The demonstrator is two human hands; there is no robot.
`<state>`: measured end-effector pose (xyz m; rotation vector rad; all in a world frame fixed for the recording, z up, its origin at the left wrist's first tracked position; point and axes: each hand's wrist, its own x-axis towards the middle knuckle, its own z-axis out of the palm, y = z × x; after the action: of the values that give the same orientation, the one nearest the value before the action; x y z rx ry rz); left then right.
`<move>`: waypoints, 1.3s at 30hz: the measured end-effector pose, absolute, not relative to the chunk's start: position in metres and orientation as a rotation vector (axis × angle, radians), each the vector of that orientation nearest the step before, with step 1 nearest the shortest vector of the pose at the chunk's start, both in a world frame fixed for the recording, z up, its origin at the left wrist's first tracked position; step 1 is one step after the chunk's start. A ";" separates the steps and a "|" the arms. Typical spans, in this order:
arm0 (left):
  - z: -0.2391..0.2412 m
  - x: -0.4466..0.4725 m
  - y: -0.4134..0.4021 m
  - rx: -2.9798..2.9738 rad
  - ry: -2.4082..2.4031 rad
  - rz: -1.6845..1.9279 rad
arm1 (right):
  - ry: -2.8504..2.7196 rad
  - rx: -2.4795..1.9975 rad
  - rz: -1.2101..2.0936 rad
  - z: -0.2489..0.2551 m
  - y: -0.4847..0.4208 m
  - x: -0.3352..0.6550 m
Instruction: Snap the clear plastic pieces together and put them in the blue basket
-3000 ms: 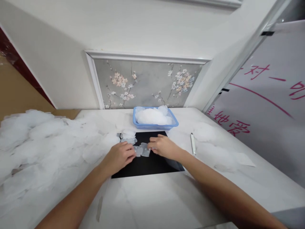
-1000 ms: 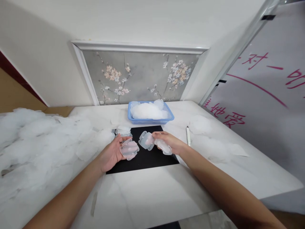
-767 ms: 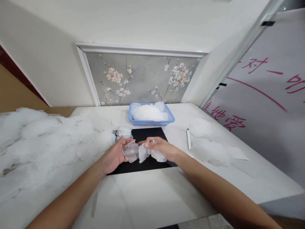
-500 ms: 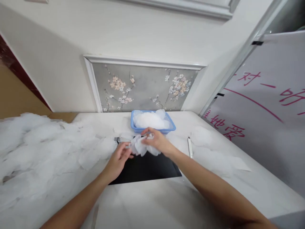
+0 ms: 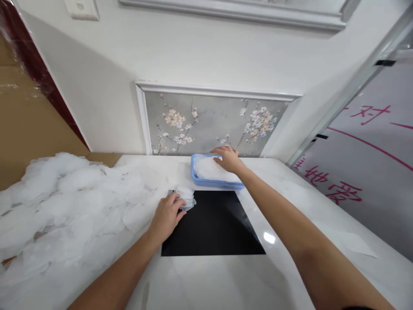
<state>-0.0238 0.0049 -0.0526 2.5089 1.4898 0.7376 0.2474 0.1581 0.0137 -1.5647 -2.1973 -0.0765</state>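
My left hand rests at the far left corner of a black mat. Its fingers are apart and touch a small heap of thin, translucent white round pieces. Over the blue plastic basket behind the mat, my right hand is spread, thumb apart from the fingers. More white pieces fill that basket, partly hidden by the hand. I cannot make out anything gripped in the right hand.
A large loose heap of similar white pieces covers the left of the white table. Cardboard stands behind it. A wall with a floral panel rises at the back, and a whiteboard with red writing is at right.
My right hand has moved from the white pieces over the mat up to the basket. The pieces now lie at the mat's far left corner under my left hand. The view has shifted.
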 end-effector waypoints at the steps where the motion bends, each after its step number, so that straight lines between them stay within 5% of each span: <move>1: -0.051 -0.023 0.005 2.520 1.479 0.741 | -2.273 -1.517 -0.072 0.009 0.156 0.248; 7: -0.036 -0.013 -0.007 2.558 1.306 0.899 | -2.224 -1.466 -0.108 0.011 0.129 0.244; 12: -0.032 -0.009 -0.016 2.683 0.818 0.631 | -2.411 -1.120 0.052 0.008 0.074 0.206; 17: -0.031 -0.016 -0.008 2.591 0.951 0.759 | -2.490 -1.151 0.202 -0.034 0.052 0.174; 27: -0.032 -0.017 0.003 1.439 1.129 0.953 | -2.323 -1.181 0.410 -0.045 0.068 0.183; 34: -0.037 -0.023 0.004 1.423 1.048 0.864 | -2.189 -1.109 0.495 -0.040 0.061 0.182; 39: -0.031 -0.019 0.004 1.279 0.991 0.930 | -1.920 -0.990 0.899 -0.043 0.025 0.226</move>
<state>-0.0191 0.0037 -0.0312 1.2794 0.9913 0.9296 0.2256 0.0250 -0.0429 -0.9905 -1.9204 0.8993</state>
